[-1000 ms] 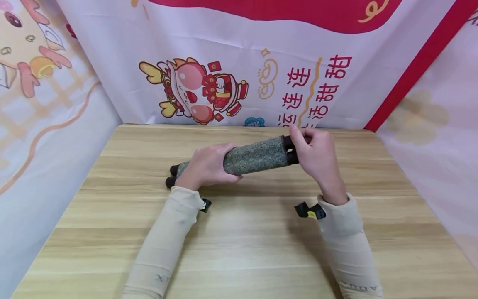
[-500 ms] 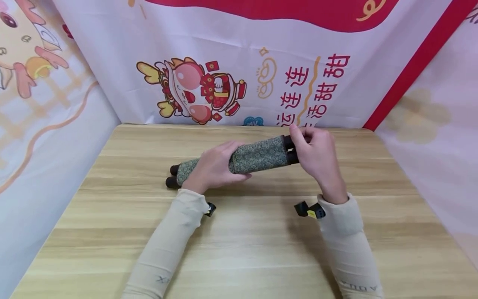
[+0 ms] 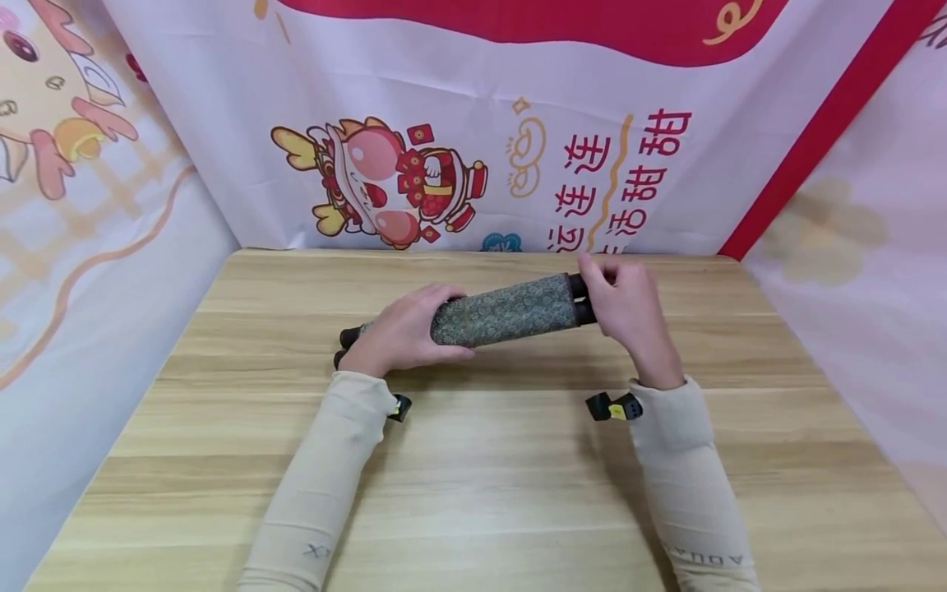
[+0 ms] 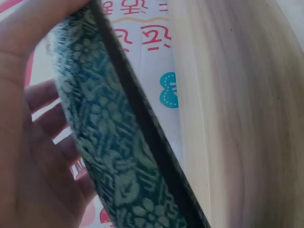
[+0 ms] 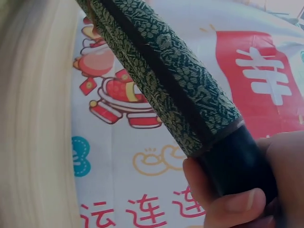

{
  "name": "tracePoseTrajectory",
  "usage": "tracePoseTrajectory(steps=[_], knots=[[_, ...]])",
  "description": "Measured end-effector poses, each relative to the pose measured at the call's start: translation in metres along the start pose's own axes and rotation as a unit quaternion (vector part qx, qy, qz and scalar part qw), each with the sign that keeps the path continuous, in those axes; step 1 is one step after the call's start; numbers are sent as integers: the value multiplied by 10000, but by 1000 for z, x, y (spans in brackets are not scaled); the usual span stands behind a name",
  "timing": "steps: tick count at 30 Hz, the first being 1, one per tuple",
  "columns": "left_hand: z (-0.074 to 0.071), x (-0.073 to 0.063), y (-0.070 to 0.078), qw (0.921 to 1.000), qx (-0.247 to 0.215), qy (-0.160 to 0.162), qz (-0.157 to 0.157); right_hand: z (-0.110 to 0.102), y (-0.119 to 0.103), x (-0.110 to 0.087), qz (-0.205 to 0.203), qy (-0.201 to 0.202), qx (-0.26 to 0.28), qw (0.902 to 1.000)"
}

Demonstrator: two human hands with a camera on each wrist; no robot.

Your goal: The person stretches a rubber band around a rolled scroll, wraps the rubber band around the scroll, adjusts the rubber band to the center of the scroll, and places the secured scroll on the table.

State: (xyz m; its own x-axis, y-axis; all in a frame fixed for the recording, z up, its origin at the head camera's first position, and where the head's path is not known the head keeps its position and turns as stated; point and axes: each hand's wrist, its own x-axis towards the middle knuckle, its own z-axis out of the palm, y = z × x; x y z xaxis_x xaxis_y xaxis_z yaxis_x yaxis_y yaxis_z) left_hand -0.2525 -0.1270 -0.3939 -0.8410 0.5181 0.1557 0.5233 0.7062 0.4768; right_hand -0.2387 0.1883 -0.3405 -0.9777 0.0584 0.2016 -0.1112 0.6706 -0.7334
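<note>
A rolled scroll (image 3: 510,311) in grey-green patterned brocade, with two rolls side by side and black rod ends, is held slanting over the table, its right end higher. My left hand (image 3: 403,331) holds it around its left part, thumb on the near side. In the left wrist view the fingers (image 4: 52,111) curve behind the brocade (image 4: 109,114). At the other end my right hand (image 3: 629,304) grips the black rod ends (image 5: 240,164); its thumb and fingers wrap them in the right wrist view. A dark gap runs lengthwise between the two rolls.
Beneath is a light wood-grain table (image 3: 488,493). Behind its far edge hangs a white and red printed cloth (image 3: 459,74) with a cartoon figure and red characters. More printed cloth (image 3: 148,271) stands along the left side. Small black devices sit at both wrists.
My left hand slid right along the scroll, then back left to near its left end, covering more of that end. My right hand has kept its grip on the rod ends, almost still.
</note>
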Motion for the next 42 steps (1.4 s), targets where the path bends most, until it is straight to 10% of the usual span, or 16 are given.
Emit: tracePoseTrajectory(steps=[15, 27, 42], knots=[[23, 4, 0, 9923, 1167, 58, -402, 0, 19, 4, 764, -1166, -1109, 9840], [35, 0, -3, 9858, 1390, -451, -834, 7, 20, 8, 424, -1653, -1138, 9787], [43, -12, 0, 9907, 621, -653, -1019, 39, 28, 6, -1002, -2397, -1118, 9592]])
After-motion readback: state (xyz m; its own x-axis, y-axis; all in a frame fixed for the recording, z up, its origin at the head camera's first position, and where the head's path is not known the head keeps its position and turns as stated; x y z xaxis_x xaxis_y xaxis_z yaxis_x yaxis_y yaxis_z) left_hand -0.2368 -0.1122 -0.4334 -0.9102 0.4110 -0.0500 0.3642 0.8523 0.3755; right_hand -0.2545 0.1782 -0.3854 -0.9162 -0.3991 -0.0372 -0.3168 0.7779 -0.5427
